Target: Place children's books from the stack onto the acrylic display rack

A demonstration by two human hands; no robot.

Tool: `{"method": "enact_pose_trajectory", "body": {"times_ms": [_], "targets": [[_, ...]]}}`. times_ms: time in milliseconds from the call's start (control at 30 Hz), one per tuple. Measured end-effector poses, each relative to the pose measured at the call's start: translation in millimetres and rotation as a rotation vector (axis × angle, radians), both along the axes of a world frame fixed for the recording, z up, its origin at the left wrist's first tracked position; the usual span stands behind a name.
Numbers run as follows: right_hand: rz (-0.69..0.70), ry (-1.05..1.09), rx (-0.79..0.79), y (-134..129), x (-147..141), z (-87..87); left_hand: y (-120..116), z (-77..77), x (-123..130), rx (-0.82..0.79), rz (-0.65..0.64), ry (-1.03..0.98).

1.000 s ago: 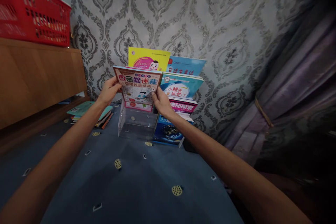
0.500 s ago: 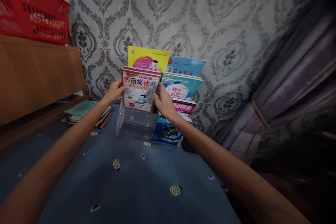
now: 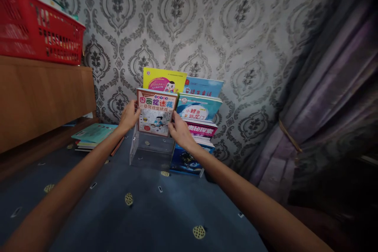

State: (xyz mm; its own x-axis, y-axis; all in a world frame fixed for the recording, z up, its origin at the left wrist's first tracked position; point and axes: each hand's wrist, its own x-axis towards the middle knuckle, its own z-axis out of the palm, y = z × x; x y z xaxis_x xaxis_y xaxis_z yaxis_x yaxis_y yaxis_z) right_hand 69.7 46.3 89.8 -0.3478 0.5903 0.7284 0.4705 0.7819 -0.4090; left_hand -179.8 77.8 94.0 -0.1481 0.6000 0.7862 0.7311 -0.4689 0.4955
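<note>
Between my two hands a brown-bordered picture book (image 3: 155,120) stands upright in a clear tiered rack (image 3: 150,153). My left hand (image 3: 129,115) holds its left edge, fingers partly behind the cover. At the right edge my right hand (image 3: 179,129) grips it with thumb and fingers. Behind it rises a yellow book (image 3: 174,76). The column to the right holds a light blue book (image 3: 217,86), a teal book (image 3: 206,106), a magenta book (image 3: 206,130) and, at the bottom, a dark blue book (image 3: 184,161) partly behind my right wrist.
A small pile of books (image 3: 93,134) lies left of the rack on the blue patterned cloth (image 3: 159,220). Farther left, a red basket (image 3: 62,43) sits on a wooden cabinet (image 3: 47,94). A patterned wall is behind, and a tied curtain (image 3: 277,157) hangs at right.
The view has tilted, so the rack and books appear lower. The brown-bordered book now covers the pink edge seen behind its top; both my hands still hold its sides.
</note>
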Motion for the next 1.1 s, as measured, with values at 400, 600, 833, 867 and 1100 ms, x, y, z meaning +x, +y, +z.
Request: {"method": "enact_pose_trajectory", "body": {"times_ms": [400,600,833,867,1100], "targets": [[-0.131,-0.091,-0.025,7,-5,-1.3,10,2.6,-4,-0.148,0.055,0.060],[-0.271,-0.225,-0.029,-4,-14,0.0,18,4.5,-11,-0.192,0.030,0.060],[-0.293,-0.286,-0.117,-2,-31,-6.0,28,5.5,-19,-0.198,-0.026,0.061],[-0.290,-0.286,-0.123,0,-32,-7.2,29,5.4,-20,-0.197,-0.030,0.063],[-0.280,-0.273,-0.148,9,-38,-21.0,33,2.2,-22,-0.190,-0.036,0.082]]}}
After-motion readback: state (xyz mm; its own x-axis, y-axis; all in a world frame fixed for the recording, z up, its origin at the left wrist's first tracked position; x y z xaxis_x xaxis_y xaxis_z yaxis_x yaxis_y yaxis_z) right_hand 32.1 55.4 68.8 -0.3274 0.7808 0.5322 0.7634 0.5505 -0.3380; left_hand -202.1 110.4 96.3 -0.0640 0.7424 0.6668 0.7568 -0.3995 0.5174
